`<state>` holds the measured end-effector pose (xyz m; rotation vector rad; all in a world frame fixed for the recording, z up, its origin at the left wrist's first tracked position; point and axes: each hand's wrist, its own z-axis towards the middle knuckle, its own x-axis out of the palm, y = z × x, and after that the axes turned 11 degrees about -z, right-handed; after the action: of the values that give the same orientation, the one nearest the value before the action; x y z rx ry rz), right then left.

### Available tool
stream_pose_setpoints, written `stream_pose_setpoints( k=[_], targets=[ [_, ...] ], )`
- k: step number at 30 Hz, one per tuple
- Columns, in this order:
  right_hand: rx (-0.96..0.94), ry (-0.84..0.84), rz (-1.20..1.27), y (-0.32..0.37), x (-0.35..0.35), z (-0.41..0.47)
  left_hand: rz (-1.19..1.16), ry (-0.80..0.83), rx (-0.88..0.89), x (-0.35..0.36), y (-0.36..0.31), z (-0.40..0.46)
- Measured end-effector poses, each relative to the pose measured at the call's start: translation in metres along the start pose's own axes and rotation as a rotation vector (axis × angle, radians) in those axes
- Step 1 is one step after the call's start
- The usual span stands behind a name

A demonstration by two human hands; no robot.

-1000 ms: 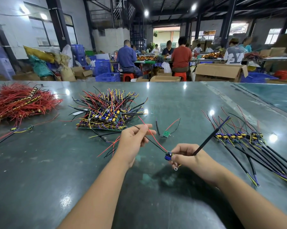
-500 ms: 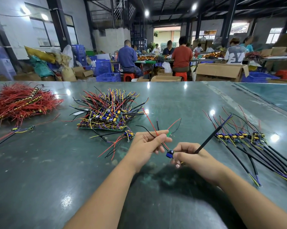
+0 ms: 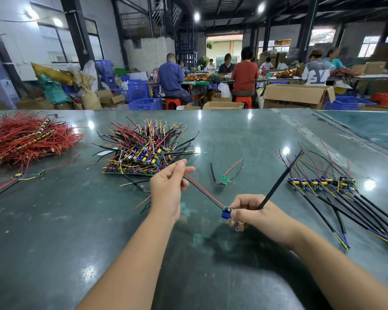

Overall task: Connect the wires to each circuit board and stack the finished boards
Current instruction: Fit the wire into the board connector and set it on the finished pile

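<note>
On the green bench (image 3: 54, 231), going left to right from the held circuit board: far left of it lies a heap of red wires (image 3: 25, 139); nearer, a pile of wired boards (image 3: 143, 151); then the left hand (image 3: 168, 186), its thumb and forefinger pinching a red and black wire pair (image 3: 202, 192) that runs taut down to the circuit board (image 3: 226, 213); the right hand (image 3: 253, 211) grips that board at its fingertips, fingers curled, with a thick black cable (image 3: 280, 180) rising from the fist; beyond the board lies one loose green board (image 3: 224, 180) with leads; far right of it, a row of finished boards (image 3: 320, 182) laid side by side with cables trailing.

Step in hand, by judgement: dressing or seating the wires on this one board; whether they are fully connected cannot be told. The next move likely calls for a steady pull without straining the joints, then placement on the right-hand row.

Containers: cardboard boxes (image 3: 298, 95) and blue crates (image 3: 146, 102) stand on the floor beyond the bench; their contents are not visible.
</note>
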<state>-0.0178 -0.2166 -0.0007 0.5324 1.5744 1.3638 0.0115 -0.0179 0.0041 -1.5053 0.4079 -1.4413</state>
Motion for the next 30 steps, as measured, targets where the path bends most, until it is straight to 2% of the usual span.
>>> stream_pose_setpoints(
  k=[5,8,10,12,14,15,19,24,30],
  targets=[
    [-0.010,-0.007,0.079,-0.001,-0.001,0.000,-0.165,-0.034,-0.069,0.001,0.000,-0.001],
    [0.000,-0.096,0.096,-0.005,0.000,0.003,-0.252,-0.026,-0.157,0.002,0.002,-0.005],
    [0.002,-0.198,0.131,-0.009,0.001,0.007,-0.193,0.087,-0.272,0.006,0.008,-0.014],
    [0.004,-0.277,0.183,-0.011,0.002,0.011,-0.038,0.289,-0.372,0.013,0.016,-0.025],
    [0.008,-0.330,0.233,-0.013,0.004,0.013,0.138,0.463,-0.369,0.016,0.023,-0.033],
    [0.003,-0.354,0.233,-0.015,0.004,0.014,0.179,0.487,-0.342,0.017,0.025,-0.035],
    [-0.015,-0.384,0.142,-0.015,0.001,0.013,0.131,0.373,-0.277,0.019,0.021,-0.034],
    [-0.047,-0.376,0.387,-0.014,-0.002,0.013,-0.009,0.275,-0.320,0.020,0.016,-0.031],
    [-0.054,-0.364,0.554,-0.009,-0.004,0.011,-0.105,0.316,-0.343,0.020,0.012,-0.032]
  ],
)
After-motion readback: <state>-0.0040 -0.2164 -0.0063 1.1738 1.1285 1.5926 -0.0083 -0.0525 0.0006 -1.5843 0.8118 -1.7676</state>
